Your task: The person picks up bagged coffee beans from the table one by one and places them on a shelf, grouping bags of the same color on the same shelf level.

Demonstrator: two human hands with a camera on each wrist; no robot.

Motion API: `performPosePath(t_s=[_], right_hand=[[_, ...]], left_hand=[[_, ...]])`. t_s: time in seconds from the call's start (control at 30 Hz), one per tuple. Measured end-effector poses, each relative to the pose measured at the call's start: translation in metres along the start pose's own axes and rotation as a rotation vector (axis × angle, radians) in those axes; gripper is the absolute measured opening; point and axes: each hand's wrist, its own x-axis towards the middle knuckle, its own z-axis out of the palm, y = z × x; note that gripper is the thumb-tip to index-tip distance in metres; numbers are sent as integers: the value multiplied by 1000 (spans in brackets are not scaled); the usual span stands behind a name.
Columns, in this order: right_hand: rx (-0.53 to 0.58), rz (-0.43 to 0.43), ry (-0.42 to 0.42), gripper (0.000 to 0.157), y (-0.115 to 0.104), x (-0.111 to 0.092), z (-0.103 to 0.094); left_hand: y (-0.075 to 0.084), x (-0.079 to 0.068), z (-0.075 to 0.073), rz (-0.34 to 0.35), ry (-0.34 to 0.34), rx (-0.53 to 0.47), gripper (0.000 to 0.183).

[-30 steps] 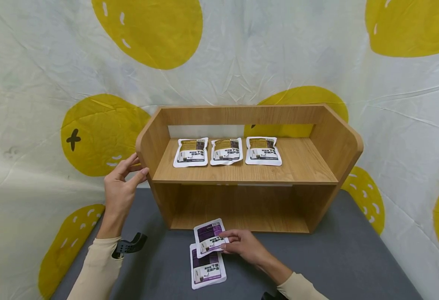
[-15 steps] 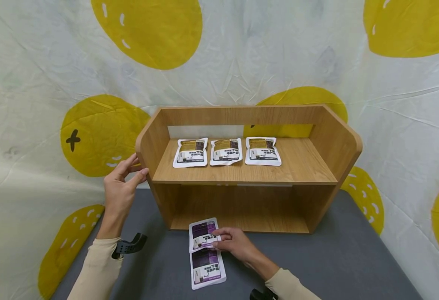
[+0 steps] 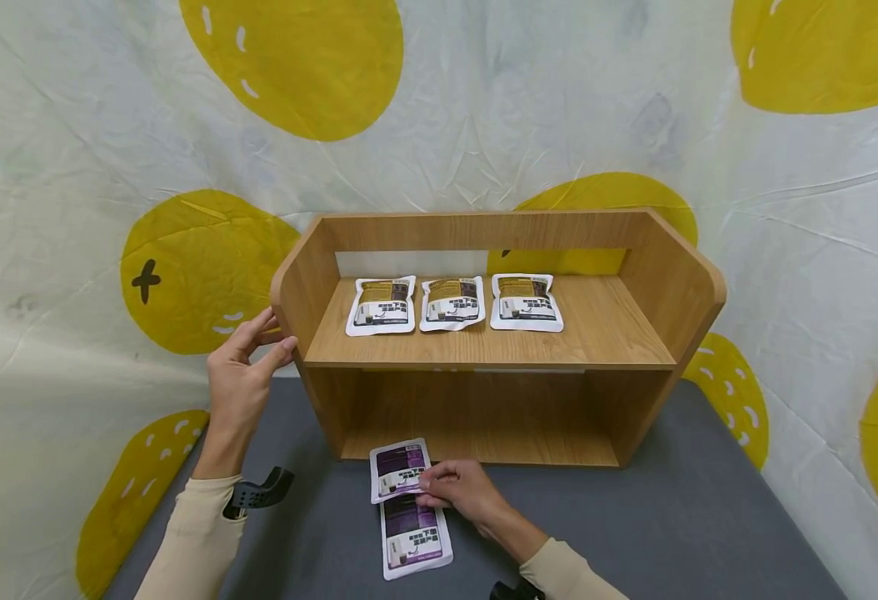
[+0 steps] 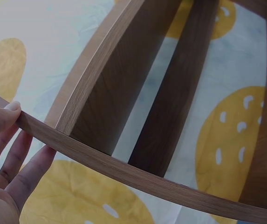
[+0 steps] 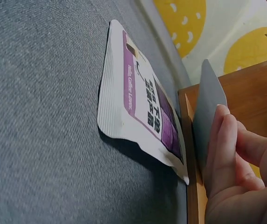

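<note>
My left hand [image 3: 240, 375] holds the edge of the wooden shelf's [image 3: 484, 364] left side panel, thumb on one face and fingers on the other, as the left wrist view shows. With my right hand [image 3: 465, 496] I pinch a white and purple coffee pouch [image 3: 396, 468] by its right edge, in front of the lower shelf. In the right wrist view this pouch [image 5: 207, 100] stands tilted, its plain back showing. A second purple coffee pouch [image 3: 414, 543] lies face up on the table, its far end overlapped by the held one.
Three white and gold pouches [image 3: 451, 302] lie in a row on the upper shelf, toward its left and middle. Beneath them is the lower compartment [image 3: 476, 417]. The shelf stands on a grey table [image 3: 709, 517], before a white curtain [image 3: 439, 125] with yellow figures.
My right hand has moved the held coffee pouch to the left and straightened it a little. The left hand stays in place on the shelf, and the lower pouch has not moved.
</note>
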Motion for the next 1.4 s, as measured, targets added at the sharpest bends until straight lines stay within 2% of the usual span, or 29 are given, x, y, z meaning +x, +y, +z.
performPosePath(t_s=[0.33, 0.67, 0.93, 1.17, 1.4], right_hand=[[-67, 32, 10, 24, 1, 0, 6], [-21, 76, 12, 30, 3, 3, 11], [19, 79, -4, 36, 5, 8, 15], [25, 73, -15, 45, 4, 13, 17], [0, 64, 2, 44, 2, 20, 19]], left_hand=[[0, 0, 0, -7, 0, 2, 54], [3, 0, 0, -18, -5, 20, 54], [3, 0, 0, -23, -7, 14, 53], [3, 0, 0, -29, -9, 24, 53], [2, 0, -1, -28, -9, 17, 53]])
